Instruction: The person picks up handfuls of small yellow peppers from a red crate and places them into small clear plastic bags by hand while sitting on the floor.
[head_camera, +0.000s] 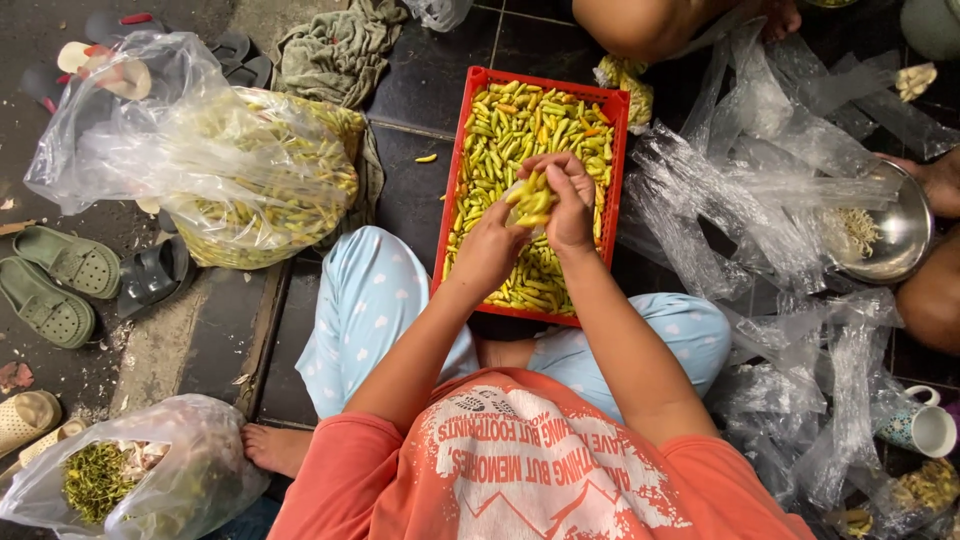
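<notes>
Both hands are raised together over the middle of the red crate (452, 215). The left hand (490, 248) is curled, its fingers bent inward around a small bunch of chillies (530, 198), yellow and pale green, which it supports from below and from the left side. The right hand (568, 200) is also bent closed, with fingers folded down over the top of the same bunch, so the chillies are grasped between the two hands. The fingertips of the two hands are touching or almost touching; which one exactly, I cannot tell.

The crate lies on the dark floor directly under the hands, between the knees of the person, and it is filled with many more loose chillies of the same colours. One single chilli (427, 158) lies on the floor just beside the left wall of the crate.

To the left of the crate stands a big clear plastic bag (130, 140) full of chillies. To the right of the crate many empty clear plastic bags (740, 190) are spread, and near them is a metal bowl (905, 235). At the bottom left another bag (190, 450) holds green stems
</notes>
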